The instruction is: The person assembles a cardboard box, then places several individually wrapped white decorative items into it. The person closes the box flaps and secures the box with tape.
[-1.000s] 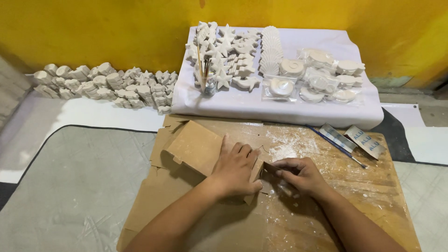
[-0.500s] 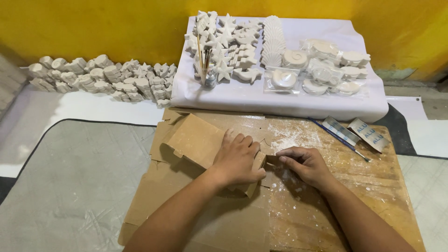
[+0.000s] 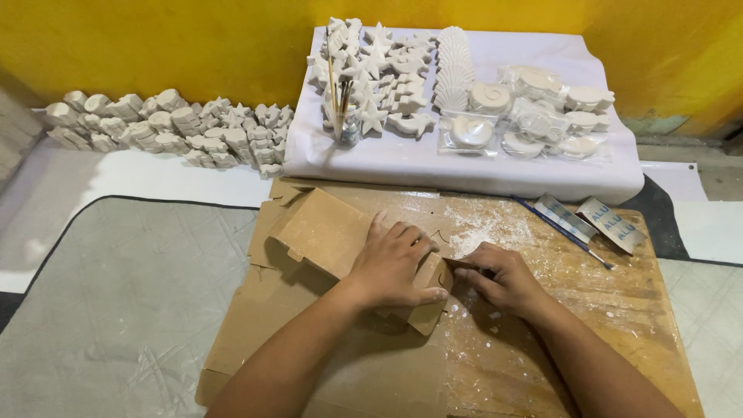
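A small brown cardboard box (image 3: 325, 232) lies tilted on a wooden board (image 3: 588, 310) dusted with white powder. My left hand (image 3: 395, 263) presses flat on the box's near end, fingers spread over its top. My right hand (image 3: 503, 279) touches the box's right end, fingers pinching a flap at that corner. Flat brown cardboard sheets (image 3: 255, 317) lie under the box and reach toward the near left.
White plaster figures (image 3: 387, 77) (stars, shells, discs), some bagged (image 3: 542, 116), cover a white cloth (image 3: 464, 166) behind the board. A jar of brushes (image 3: 344, 124) stands among them. More white pieces (image 3: 170, 128) line the yellow wall at left. A thin blue brush (image 3: 561, 232) and two small packets (image 3: 611, 224) lie at the board's right.
The view has shifted slightly. Both hands stay on the box; my right hand's fingers have moved a little along the flap at the box's right end.
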